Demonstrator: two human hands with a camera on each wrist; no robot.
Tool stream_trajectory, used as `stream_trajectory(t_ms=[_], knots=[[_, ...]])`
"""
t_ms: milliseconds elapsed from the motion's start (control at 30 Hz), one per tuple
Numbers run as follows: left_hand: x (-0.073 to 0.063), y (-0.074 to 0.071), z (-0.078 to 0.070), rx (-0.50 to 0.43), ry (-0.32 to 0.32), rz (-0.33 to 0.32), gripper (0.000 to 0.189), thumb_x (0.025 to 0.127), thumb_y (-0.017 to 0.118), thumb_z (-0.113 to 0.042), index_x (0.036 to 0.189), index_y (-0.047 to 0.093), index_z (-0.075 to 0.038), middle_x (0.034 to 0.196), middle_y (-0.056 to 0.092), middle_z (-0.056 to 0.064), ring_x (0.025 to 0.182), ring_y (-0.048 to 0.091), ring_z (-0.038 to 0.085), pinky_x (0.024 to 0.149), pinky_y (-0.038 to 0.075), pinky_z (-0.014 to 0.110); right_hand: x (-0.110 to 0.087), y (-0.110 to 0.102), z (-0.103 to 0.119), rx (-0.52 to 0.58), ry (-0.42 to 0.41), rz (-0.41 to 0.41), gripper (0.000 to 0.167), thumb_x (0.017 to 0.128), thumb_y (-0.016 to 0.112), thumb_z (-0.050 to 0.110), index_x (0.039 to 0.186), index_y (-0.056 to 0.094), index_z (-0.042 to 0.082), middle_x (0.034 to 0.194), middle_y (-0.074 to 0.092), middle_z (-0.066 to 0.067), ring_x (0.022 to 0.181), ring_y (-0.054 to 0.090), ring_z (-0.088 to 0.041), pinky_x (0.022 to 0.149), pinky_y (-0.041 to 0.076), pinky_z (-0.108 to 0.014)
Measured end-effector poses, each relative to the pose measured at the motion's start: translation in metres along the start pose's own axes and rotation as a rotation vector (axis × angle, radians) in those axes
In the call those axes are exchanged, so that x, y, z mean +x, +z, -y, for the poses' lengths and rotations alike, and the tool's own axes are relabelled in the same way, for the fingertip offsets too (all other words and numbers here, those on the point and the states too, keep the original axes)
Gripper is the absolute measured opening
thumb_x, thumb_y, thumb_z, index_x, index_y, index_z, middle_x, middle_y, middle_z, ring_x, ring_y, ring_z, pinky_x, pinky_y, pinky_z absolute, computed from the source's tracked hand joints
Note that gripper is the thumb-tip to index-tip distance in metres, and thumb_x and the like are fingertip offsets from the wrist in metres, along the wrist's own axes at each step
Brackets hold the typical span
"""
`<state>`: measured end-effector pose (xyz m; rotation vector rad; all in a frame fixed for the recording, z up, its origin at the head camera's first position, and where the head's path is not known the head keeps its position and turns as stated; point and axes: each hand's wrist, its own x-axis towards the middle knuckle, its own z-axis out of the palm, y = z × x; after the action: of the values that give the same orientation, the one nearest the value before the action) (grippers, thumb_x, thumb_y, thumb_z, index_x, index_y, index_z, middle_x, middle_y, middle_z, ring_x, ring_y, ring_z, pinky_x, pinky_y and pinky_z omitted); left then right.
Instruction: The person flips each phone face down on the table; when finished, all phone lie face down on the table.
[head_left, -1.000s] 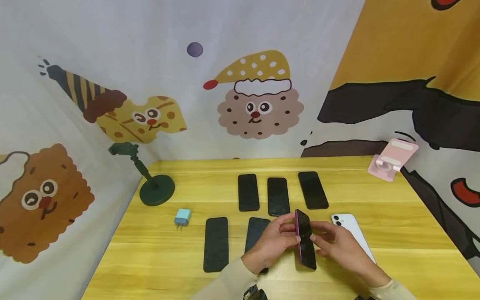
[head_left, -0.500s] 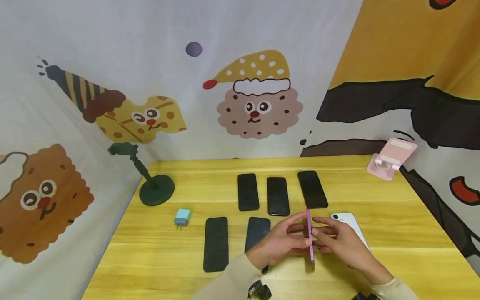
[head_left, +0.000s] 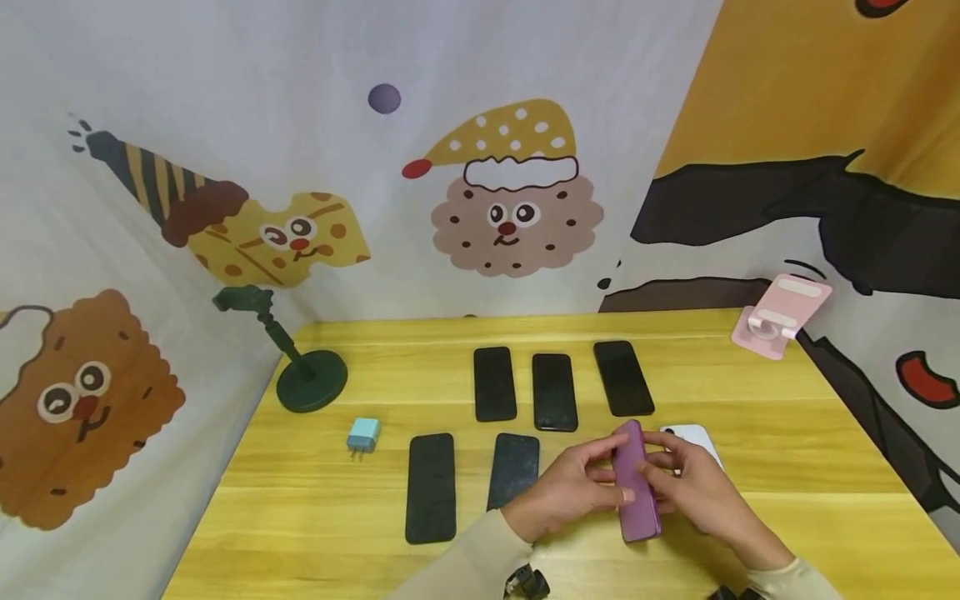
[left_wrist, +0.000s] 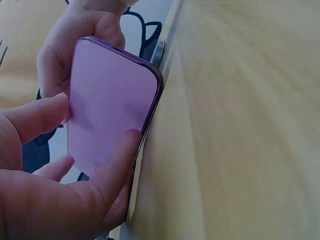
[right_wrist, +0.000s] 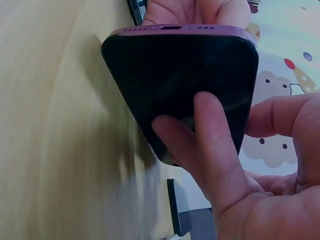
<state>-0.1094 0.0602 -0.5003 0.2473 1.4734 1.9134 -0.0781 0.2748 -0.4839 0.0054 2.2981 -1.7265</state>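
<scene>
A purple smartphone [head_left: 637, 500] stands tilted between both hands, its back turned toward the head view. My left hand [head_left: 570, 487] grips it from the left, with the thumb on the back near the lower end. From the other side my right hand [head_left: 697, 492] holds its edge. The right wrist view shows the dark screen [right_wrist: 175, 75] with two right fingers laid on it. In the left wrist view the plain purple back [left_wrist: 110, 100] shows. Partly behind the right hand lies a white phone [head_left: 701, 437], with its camera side up.
Dark phones lie face up on the wooden table [head_left: 300, 525]: three farther back, including one at the right [head_left: 624, 377], and two nearer, including one at the left [head_left: 431, 487]. A blue charger plug [head_left: 363, 435], a green stand [head_left: 311, 379] and a pink phone stand [head_left: 787, 308] surround them.
Both hands have turned the purple phone from showing its dark screen, through edge-on, to showing its purple back. They have also shifted slightly right. The things on the table stay put.
</scene>
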Motion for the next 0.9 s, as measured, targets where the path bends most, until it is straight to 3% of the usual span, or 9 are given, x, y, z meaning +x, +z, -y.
stream_trajectory(t_ms=[333,633,900], knots=[[-0.005,-0.009,-0.002,-0.055,-0.008,-0.144,0.06,0.095,0.073,0.003,0.15,0.055,-0.013,0.135,0.059,0.012,0.109,0.068,0.023,0.088,0.064,0.045,-0.005,-0.002,0.014,0.005,-0.022,-0.02,0.058,0.102,0.064,0.002,0.153,0.04,-0.009,0.129,0.067,-0.036,0.089,0.078,-0.024,0.065,0.066,-0.043],[-0.009,-0.016,-0.001,-0.14,-0.01,-0.057,0.057,0.099,0.064,0.003,0.152,0.054,-0.016,0.122,0.07,0.012,0.098,0.072,0.023,0.08,0.066,0.047,-0.006,0.003,0.03,0.022,-0.037,0.001,0.061,0.103,0.064,0.004,0.156,0.037,-0.006,0.134,0.063,-0.036,0.094,0.078,-0.024,0.066,0.066,-0.043],[-0.012,-0.018,-0.003,-0.114,-0.001,-0.078,0.062,0.099,0.065,0.001,0.158,0.049,-0.014,0.125,0.07,0.011,0.104,0.073,0.024,0.082,0.065,0.044,-0.002,0.004,0.023,-0.048,-0.06,-0.058,0.06,0.1,0.066,0.002,0.155,0.042,-0.005,0.125,0.067,-0.031,0.089,0.077,-0.017,0.061,0.065,-0.041]])
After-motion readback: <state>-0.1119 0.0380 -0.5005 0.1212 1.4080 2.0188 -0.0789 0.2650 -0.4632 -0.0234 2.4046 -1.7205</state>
